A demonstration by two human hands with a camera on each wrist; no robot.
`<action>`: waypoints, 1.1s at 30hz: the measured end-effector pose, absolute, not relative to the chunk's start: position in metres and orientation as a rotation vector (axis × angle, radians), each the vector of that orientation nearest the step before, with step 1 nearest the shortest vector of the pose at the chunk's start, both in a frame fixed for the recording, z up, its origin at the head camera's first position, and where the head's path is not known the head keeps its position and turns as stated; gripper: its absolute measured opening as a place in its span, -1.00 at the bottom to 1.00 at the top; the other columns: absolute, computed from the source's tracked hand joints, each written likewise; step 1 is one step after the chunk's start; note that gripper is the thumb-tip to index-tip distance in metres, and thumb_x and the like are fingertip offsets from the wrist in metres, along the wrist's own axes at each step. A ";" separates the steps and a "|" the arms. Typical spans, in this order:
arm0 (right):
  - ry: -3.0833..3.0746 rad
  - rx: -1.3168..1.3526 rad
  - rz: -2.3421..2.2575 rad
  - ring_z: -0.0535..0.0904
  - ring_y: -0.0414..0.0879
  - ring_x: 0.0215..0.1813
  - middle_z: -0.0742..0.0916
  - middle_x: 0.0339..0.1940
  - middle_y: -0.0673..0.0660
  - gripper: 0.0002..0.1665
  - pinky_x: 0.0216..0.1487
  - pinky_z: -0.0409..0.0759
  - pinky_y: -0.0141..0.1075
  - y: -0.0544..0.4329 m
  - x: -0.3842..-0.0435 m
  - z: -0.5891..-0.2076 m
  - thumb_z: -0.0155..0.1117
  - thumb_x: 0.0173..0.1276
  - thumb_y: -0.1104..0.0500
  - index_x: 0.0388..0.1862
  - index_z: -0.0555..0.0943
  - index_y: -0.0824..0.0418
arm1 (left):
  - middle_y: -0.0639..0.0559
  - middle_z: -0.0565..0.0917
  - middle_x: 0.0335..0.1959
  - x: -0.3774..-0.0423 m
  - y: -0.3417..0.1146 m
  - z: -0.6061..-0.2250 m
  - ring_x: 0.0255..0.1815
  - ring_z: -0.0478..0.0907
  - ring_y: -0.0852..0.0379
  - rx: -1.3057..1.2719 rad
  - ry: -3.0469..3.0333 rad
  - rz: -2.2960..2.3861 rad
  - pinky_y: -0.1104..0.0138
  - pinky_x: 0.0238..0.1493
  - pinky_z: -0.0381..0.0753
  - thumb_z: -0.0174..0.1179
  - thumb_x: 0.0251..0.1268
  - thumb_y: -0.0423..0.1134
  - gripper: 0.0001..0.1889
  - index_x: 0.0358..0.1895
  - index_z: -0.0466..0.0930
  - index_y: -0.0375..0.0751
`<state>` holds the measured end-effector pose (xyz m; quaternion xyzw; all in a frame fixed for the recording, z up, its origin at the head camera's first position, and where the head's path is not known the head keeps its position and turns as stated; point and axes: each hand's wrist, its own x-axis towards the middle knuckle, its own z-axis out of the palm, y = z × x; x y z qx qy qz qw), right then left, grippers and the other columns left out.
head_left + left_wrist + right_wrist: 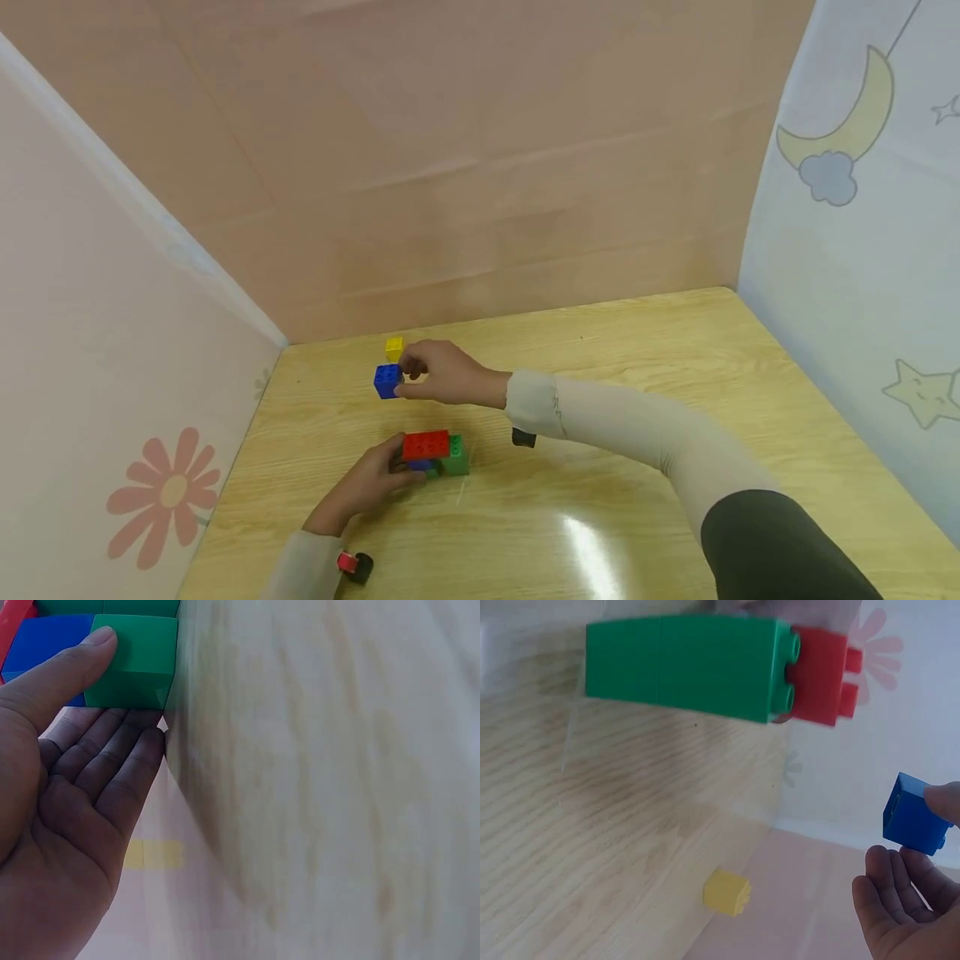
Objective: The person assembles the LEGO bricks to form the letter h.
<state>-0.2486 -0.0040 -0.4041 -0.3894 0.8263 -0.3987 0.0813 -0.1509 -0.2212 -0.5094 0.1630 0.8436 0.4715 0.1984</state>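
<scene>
My right hand (453,375) pinches a blue toy block (387,382) between thumb and fingers, raised above the table. In the right wrist view its hollow underside faces the table side, and the thumb (943,801) lies on one face. Lower in the head view, my left hand (371,481) grips a small build of blocks from its left side. A long red block (426,445) tops this build, bridging over blue and green blocks, and a green stack (456,458) rises at its right end. In the left wrist view the thumb presses on a green block (133,660).
A yellow block (394,348) sits on the wooden table (637,350) near the back left, behind the blue block. A brown backdrop (480,208) rises behind the table, with printed side panels at left and right (847,275). Small dark devices (362,569) show at the wrists.
</scene>
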 end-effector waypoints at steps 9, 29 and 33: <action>2.401 -1.217 -1.193 0.57 -0.27 -0.11 0.69 -0.11 -0.02 -0.60 -0.06 0.57 -0.47 0.008 -0.230 -0.408 0.39 0.27 -0.12 -0.05 0.60 0.08 | 0.03 0.57 0.17 -0.153 -0.221 -0.509 0.18 0.53 0.06 0.503 2.398 1.292 0.21 0.19 0.53 0.32 0.27 -0.04 -0.48 0.24 0.41 -0.08; 2.442 -1.415 -1.039 0.59 -0.17 -0.16 0.67 -0.20 -0.05 -0.62 -0.19 0.53 -0.54 0.014 -0.212 -0.429 0.39 0.26 -0.14 -0.17 0.60 0.10 | 0.11 0.54 0.22 -0.152 -0.224 -0.509 0.25 0.47 0.07 0.525 2.473 1.223 0.00 0.29 0.41 0.30 0.28 -0.02 -0.36 0.39 0.29 0.08; 2.449 -1.420 -1.040 0.58 -0.20 -0.17 0.68 -0.20 -0.04 -0.61 -0.20 0.53 -0.54 0.014 -0.211 -0.432 0.39 0.25 -0.15 -0.18 0.59 0.11 | 0.13 0.53 0.23 -0.152 -0.224 -0.509 0.26 0.45 0.09 0.527 2.480 1.217 0.02 0.30 0.40 0.30 0.28 -0.01 -0.37 0.38 0.30 0.09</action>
